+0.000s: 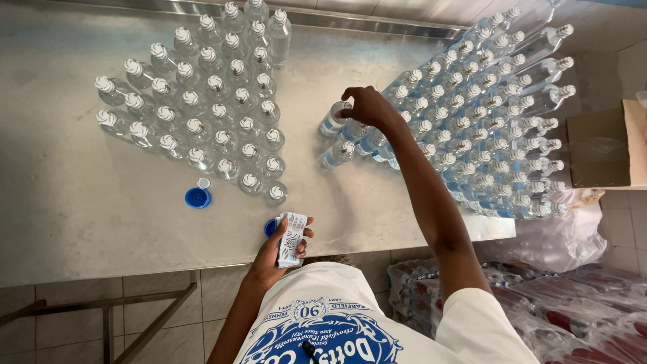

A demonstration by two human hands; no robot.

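- A steel table (81, 222) is seen from above, with a person's two bare hands at work over it.
- The right hand (367, 106) is stretched out to the middle of the table and is closed over the top of a clear bottle (335, 120), which is gripped at its neck and cap end.
- That bottle is tilted and lies at the near edge of a large block of labelled bottles (492, 128), which are packed cap to cap on the right part of the table.
- Two more bottles from that block are seen just below the gripped one, touching or nearly touching it.
- The left hand (276, 253) is held at the near edge of the table, with its fingers curled around a small stack of labels (292, 237), white with blue print.
- A blue cap (269, 228) is partly hidden just behind that stack.
- A second group of unlabelled bottles (202, 108) is stood upright on the left part of the table, well apart from the right hand.
- A blue lid (197, 197) and a small white cap (203, 183) are laid just beside that group, on its near side.
- A cardboard box (606, 145) is set to the right, beyond the table's end.
- Plastic-wrapped packs (573, 303) are piled on the floor below it.
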